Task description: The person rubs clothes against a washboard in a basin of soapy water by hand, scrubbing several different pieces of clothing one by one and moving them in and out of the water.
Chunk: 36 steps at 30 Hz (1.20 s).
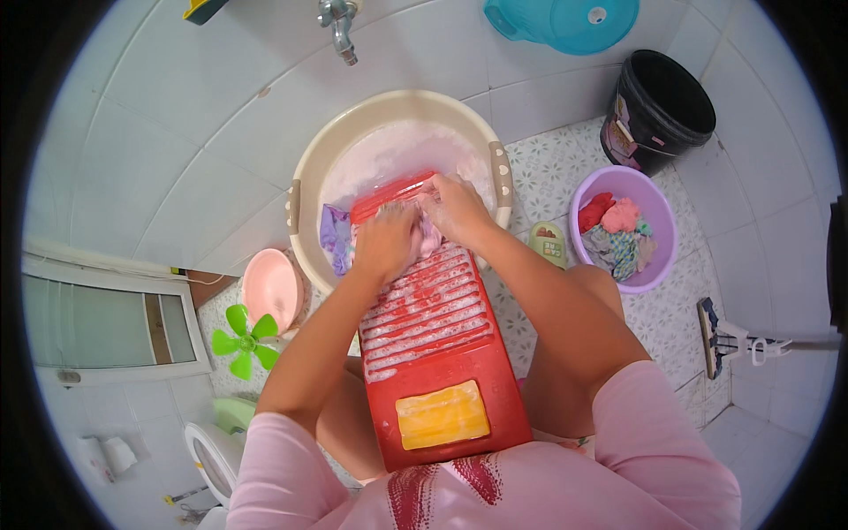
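Note:
A red ribbed washboard point(420, 305) slants from my lap into a large beige basin point(307, 146) of foamy water. Suds streak its ridges. Both hands are closed on a wet, light pink cloth point(430, 237) against the upper part of the board. My left hand point(390, 237) presses in from the left, and my right hand point(455, 210) grips beside it at the far side. Most of the cloth hides under my fingers. Left of the board, a purple cloth point(335, 231) hangs at the water. A yellow soap bar point(442, 415) rests on the flat near end of the washboard.
To the right, a purple tub point(669, 234) holds several clothes, with a black bucket point(609, 132) behind it and a green slipper point(547, 242) nearby. A pink basin point(272, 287) and green fan blades point(245, 341) sit left. A tap point(340, 31) juts from the wall.

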Each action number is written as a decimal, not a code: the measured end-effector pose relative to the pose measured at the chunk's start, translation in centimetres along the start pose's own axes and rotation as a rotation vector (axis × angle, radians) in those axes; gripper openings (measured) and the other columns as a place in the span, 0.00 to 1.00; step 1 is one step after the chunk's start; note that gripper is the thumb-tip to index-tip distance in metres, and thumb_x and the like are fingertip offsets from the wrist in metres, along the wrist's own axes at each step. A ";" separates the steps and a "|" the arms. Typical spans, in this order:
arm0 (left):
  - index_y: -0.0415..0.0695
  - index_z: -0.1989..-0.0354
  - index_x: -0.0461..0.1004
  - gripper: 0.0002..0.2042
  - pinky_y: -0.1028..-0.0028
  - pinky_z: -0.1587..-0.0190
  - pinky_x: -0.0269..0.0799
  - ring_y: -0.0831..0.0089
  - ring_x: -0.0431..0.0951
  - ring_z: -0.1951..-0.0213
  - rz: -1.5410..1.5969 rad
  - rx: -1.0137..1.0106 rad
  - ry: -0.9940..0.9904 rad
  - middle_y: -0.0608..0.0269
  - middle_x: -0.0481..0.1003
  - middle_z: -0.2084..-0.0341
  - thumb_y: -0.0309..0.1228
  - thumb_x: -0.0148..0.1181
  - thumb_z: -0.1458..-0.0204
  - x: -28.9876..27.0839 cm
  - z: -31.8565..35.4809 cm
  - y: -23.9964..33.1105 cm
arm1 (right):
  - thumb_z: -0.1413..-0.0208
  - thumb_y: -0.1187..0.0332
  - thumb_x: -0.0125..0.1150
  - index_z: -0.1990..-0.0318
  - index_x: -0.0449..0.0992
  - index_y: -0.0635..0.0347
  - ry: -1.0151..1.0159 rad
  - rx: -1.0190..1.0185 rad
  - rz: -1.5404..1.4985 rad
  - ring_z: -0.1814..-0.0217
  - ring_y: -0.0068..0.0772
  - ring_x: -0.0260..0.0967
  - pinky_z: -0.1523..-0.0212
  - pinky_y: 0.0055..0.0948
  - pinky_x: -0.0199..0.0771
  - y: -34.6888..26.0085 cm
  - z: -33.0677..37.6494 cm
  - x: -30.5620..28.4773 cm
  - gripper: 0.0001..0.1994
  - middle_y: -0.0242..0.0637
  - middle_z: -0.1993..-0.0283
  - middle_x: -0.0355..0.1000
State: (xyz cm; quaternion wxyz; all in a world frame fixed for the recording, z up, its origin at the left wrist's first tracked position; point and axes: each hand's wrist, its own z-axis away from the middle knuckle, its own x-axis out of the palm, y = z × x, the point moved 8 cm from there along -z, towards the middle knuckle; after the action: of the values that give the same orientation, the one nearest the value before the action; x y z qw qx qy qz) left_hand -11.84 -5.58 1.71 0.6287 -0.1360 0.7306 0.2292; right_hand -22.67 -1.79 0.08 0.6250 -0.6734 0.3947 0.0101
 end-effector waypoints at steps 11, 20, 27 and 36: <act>0.41 0.69 0.74 0.12 0.54 0.66 0.72 0.49 0.78 0.70 0.107 -0.218 -0.027 0.47 0.77 0.73 0.38 0.53 0.52 0.2 2.5 -2.6 | 0.41 0.57 0.44 0.64 0.76 0.64 -0.293 -0.009 -0.017 0.50 0.55 0.67 0.47 0.47 0.64 -1.9 3.1 5.2 0.19 0.54 0.58 0.72; 0.40 0.73 0.75 0.10 0.56 0.67 0.73 0.51 0.77 0.71 0.117 -0.095 0.041 0.47 0.75 0.75 0.34 0.54 0.52 -2.3 2.9 1.8 | 0.40 0.56 0.45 0.61 0.75 0.66 -0.119 0.099 -0.065 0.49 0.52 0.67 0.46 0.45 0.64 -0.1 0.4 3.6 0.20 0.51 0.56 0.72; 0.42 0.71 0.73 0.08 0.58 0.72 0.72 0.53 0.77 0.74 0.105 -0.004 0.086 0.50 0.74 0.77 0.33 0.56 0.53 -3.1 6.4 3.5 | 0.39 0.54 0.44 0.61 0.76 0.63 -0.344 -0.059 -0.013 0.48 0.54 0.66 0.44 0.44 0.62 -2.2 2.4 5.1 0.21 0.51 0.54 0.72; 0.41 0.70 0.73 0.11 0.52 0.68 0.71 0.51 0.77 0.69 0.007 -0.271 0.045 0.46 0.75 0.70 0.37 0.51 0.49 -1.2 0.9 -1.3 | 0.40 0.54 0.46 0.65 0.77 0.67 -0.155 0.049 -0.071 0.49 0.51 0.67 0.45 0.45 0.60 -1.2 0.3 2.9 0.22 0.52 0.57 0.73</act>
State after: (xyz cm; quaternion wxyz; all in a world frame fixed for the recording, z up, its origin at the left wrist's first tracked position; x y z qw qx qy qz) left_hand -10.22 -6.30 2.62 0.5872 -0.2224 0.7072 0.3250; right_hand -19.87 -3.13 -0.43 0.6699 -0.6686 0.3213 0.0303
